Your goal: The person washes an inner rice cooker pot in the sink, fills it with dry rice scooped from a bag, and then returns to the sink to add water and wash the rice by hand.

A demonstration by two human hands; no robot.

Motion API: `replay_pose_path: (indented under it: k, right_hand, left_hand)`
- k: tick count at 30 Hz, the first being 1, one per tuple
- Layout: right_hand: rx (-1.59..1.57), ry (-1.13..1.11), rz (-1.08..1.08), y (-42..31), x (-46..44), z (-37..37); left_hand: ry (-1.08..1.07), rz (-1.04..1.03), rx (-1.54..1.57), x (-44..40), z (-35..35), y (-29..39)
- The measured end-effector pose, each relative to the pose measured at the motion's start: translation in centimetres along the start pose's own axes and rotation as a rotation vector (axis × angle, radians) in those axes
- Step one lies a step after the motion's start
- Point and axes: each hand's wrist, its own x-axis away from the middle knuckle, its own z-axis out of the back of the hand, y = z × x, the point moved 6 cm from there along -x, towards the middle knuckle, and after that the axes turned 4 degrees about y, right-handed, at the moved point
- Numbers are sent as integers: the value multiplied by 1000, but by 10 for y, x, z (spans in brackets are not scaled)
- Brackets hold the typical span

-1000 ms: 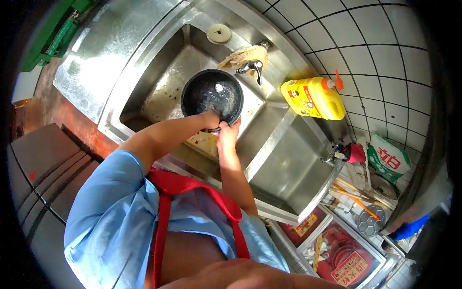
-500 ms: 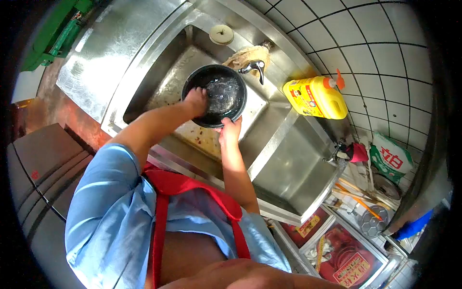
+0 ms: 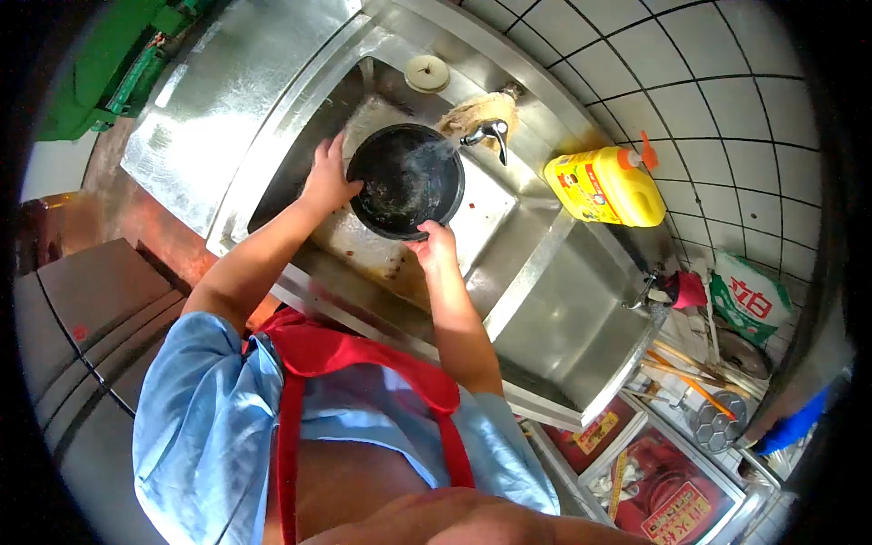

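Note:
A round black bowl is over the left sink basin, with water from the tap splashing into it. My right hand grips the bowl's near rim, thumb on the edge; its other fingers are partly hidden beneath. On the bowl's left side, my left hand has its fingers stretched out, and the thumb is at the rim. Dark bits lie on the basin floor. A tan cloth hangs behind the tap.
On the sink ledge stands a yellow pump jug, and a pale round lid lies at the back. To the right is a second basin. A green-and-white bag leans by the tiled wall. A metal counter adjoins the left side.
My left hand has come out of the bowl to its left outer side, fingers spread. My right hand still holds the near rim. The water now visibly sprays from the tap into the bowl.

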Motion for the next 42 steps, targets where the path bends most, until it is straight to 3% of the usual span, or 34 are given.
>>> replay_pose_path:
  k: [4, 7, 10, 14, 16, 18, 21, 24, 25, 27, 30, 31, 34, 36, 37, 38, 41, 42]
  right_hand:
    - [90, -45, -46, -9, 0, -11]
    - [15, -134, -9, -14, -5, -26]
    - [-118, -98, 51, 5, -19, -38]
    - [58, -91, -129, 30, -36, -50]
    - [-82, -130, -146, 19, -57, -53]
    - [-264, -253, 1, -17, -63, -73]
    - [-317, -183, 103, -59, -83, -78]
    - [-412, -327, 138, -83, -82, -91]
    - [-425, -329, 170, -88, -81, -94]
    - [-452, -331, 232, -93, -87, -96]
    - [-549, -583, 227, -102, -76, -109]
    - [-507, -434, 148, -98, -76, -100]
    - [-420, -511, 113, -101, -59, -100]
    - [-62, -260, 157, -106, -47, -80]
    - [116, -133, 178, -113, -41, -71]
    - [245, -102, 266, -127, -36, -64]
    - [514, -28, 509, -176, -12, -51]
    - [521, -24, 576, -195, 8, -60]
  left_hand:
    - [-680, 794, 990, 33, -54, -34]
    - [-530, 628, 1236, 20, -103, -71]
    - [-244, 471, 1150, 12, -84, -62]
    - [-33, 356, 468, 10, -50, -58]
    - [15, 301, 174, 11, -26, -44]
    - [125, 165, 142, 11, -5, -32]
    - [246, 14, 206, 13, 31, -9]
    - [487, -316, 60, 15, 60, 5]
    - [380, -195, 150, 14, 60, -3]
    - [419, -313, 121, 16, 76, 3]
    - [450, -356, 84, 26, 102, 13]
    - [457, -370, 116, 29, 111, 17]
    - [459, -496, 298, 15, 116, -2]
    - [537, -628, 173, 44, 159, 47]
    - [502, -540, 317, 19, 148, 6]
    - [477, -451, 465, -5, 136, -35]
    - [637, -663, 275, 47, 181, 27]
    - [703, -616, 216, 52, 188, 30]
